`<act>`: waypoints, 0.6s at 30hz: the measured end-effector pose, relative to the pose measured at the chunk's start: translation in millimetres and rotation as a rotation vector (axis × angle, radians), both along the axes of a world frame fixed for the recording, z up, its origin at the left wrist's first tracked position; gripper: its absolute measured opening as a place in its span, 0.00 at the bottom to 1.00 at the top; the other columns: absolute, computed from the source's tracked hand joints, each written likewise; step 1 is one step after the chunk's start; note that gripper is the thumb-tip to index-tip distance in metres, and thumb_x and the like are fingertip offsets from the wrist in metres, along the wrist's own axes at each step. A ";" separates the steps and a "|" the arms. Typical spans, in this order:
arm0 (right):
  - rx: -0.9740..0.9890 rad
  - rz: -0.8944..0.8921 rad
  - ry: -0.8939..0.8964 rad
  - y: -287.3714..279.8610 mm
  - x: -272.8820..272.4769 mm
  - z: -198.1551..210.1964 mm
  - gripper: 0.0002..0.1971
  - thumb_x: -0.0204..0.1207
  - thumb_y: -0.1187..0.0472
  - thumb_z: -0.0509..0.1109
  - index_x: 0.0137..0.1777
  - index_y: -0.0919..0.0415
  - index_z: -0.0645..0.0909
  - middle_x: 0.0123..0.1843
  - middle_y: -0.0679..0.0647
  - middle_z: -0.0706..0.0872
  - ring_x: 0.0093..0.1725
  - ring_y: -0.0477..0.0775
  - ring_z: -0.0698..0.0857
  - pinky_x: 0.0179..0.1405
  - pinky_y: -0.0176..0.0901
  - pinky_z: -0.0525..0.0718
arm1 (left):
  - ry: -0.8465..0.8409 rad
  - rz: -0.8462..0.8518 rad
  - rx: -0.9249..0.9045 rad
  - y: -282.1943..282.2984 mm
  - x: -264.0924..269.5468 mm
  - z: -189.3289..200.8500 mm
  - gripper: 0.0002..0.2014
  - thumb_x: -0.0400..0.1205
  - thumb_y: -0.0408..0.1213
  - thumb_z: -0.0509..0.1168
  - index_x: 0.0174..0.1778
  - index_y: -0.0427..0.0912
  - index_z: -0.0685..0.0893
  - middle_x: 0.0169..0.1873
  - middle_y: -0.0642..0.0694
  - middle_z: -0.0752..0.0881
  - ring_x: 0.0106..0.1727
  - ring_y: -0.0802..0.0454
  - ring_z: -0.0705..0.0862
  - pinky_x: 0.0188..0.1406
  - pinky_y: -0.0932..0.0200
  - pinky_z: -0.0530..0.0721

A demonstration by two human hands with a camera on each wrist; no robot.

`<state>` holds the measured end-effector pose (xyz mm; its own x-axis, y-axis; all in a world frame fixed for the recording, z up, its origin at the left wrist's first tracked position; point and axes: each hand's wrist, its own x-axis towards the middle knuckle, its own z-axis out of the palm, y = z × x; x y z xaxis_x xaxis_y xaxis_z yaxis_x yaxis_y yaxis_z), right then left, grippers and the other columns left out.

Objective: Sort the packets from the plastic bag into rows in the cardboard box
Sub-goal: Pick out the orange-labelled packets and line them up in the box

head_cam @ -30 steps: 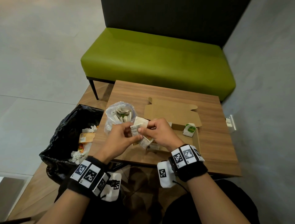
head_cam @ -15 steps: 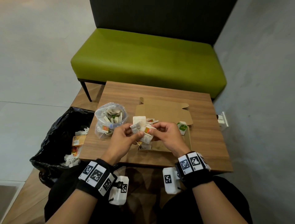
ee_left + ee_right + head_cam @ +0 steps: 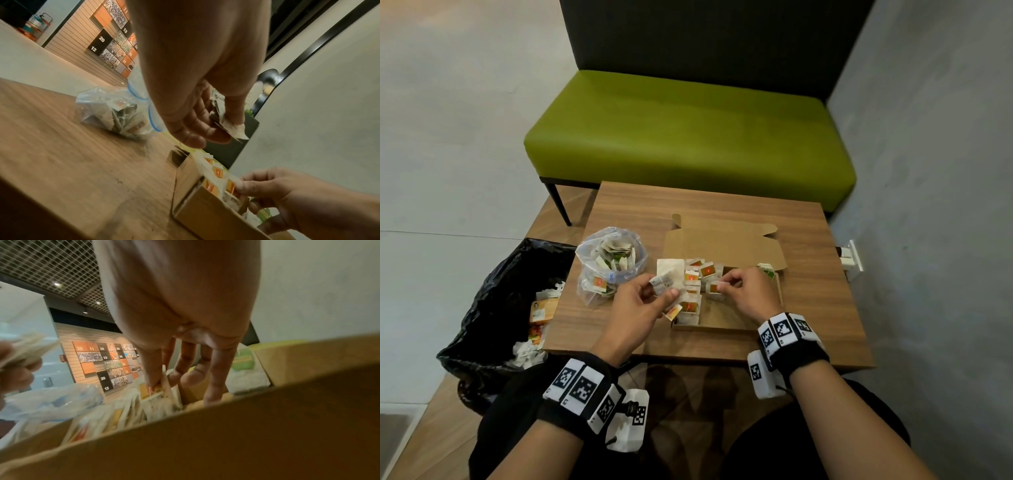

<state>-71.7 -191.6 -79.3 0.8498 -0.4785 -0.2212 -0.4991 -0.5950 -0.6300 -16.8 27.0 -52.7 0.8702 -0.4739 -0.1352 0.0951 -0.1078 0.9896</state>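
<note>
Head view shows you mid-sort: your left hand [image 3: 642,303] hovers at the left edge of the cardboard box [image 3: 722,323], fingers curled round a small stack of white packets [image 3: 666,279], most likely as a ready supply so each one need not be fetched from the plastic bag [image 3: 611,263]. That bag sits open-mouthed on the table [image 3: 822,274] just left of the box, close enough for short reaches, and it holds many packets yet. Your right hand [image 3: 748,291] is down inside the box, thumb and forefinger pinching one orange-labelled packet [image 3: 714,287] on edge beside the orange-labelled row [image 3: 693,294] along the left wall; standing them upright packs more in and keeps labels readable. A green-labelled packet [image 3: 767,270] stands apart at the far right corner, which suggests you are starting a separate row by kind. The box lid is folded back, clear of your hands.
</note>
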 end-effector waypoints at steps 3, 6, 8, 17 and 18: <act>0.012 -0.017 0.003 2.2 3.8 -7.5 0.06 0.76 0.50 0.77 0.50 0.48 0.90 0.45 0.41 0.88 0.49 0.46 0.85 0.55 0.55 0.86 | 0.003 -0.022 -0.015 1.9 -1.5 -1.4 0.09 0.79 0.28 0.72 0.55 0.38 0.87 0.43 0.48 0.93 0.44 0.60 0.91 0.36 0.69 0.86; 0.000 -0.035 -0.031 5.6 7.3 -9.9 0.06 0.77 0.49 0.76 0.50 0.47 0.91 0.41 0.41 0.87 0.45 0.46 0.85 0.47 0.49 0.86 | 0.012 -0.033 -0.019 6.2 -0.8 -5.4 0.11 0.79 0.28 0.72 0.58 0.37 0.87 0.48 0.47 0.93 0.51 0.53 0.92 0.44 0.62 0.89; -0.029 -0.053 -0.052 8.8 9.8 -9.0 0.07 0.77 0.50 0.76 0.52 0.48 0.91 0.39 0.41 0.86 0.43 0.45 0.84 0.39 0.42 0.80 | 0.008 -0.035 -0.012 8.3 -0.3 -7.8 0.12 0.79 0.29 0.73 0.58 0.37 0.86 0.49 0.46 0.93 0.52 0.52 0.92 0.47 0.58 0.90; -0.172 -0.177 -0.064 13.8 16.8 -8.3 0.09 0.76 0.52 0.77 0.55 0.50 0.87 0.37 0.42 0.85 0.43 0.47 0.86 0.39 0.39 0.79 | 0.011 -0.063 0.004 7.2 -1.1 -11.8 0.14 0.79 0.32 0.73 0.61 0.39 0.86 0.51 0.46 0.93 0.54 0.51 0.91 0.52 0.52 0.90; -0.161 -0.181 -0.066 13.1 15.2 -6.2 0.09 0.76 0.52 0.77 0.54 0.51 0.87 0.37 0.42 0.85 0.42 0.47 0.86 0.40 0.39 0.79 | 0.014 -0.065 0.000 6.4 -1.3 -11.9 0.14 0.79 0.31 0.73 0.61 0.39 0.86 0.52 0.46 0.93 0.55 0.51 0.91 0.53 0.51 0.90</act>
<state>-56.5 -178.4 -85.4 0.7568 -0.6491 -0.0766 -0.5678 -0.5948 -0.5690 -18.1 33.4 -64.6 0.8356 -0.5293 -0.1471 0.1015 -0.1144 0.9882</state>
